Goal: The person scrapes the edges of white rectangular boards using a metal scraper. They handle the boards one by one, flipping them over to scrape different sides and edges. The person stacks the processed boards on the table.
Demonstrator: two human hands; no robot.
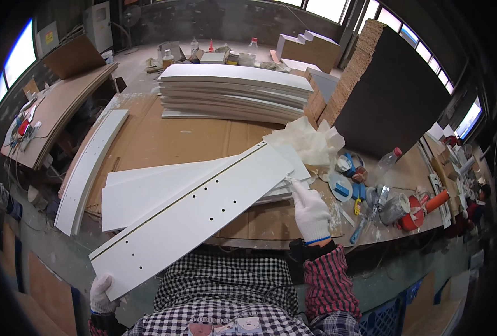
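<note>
A long white panel with several drilled holes and a dark groove along one long side lies slantwise before me, its near left end overhanging the table. My left hand, in a white glove, is closed round that lower left corner. At the far right end my right hand, gloved too, reaches one finger to the panel's short edge. Its other fingers look curled, and whatever they may hold is hidden. Beneath the drilled panel rest more white panels, fanned out on brown cardboard.
Behind stands a stack of white boards. A crumpled cream sheet and a large dark board are at right, near tape rolls, a clear bottle and a red-orange tool. Narrow white panels lie left.
</note>
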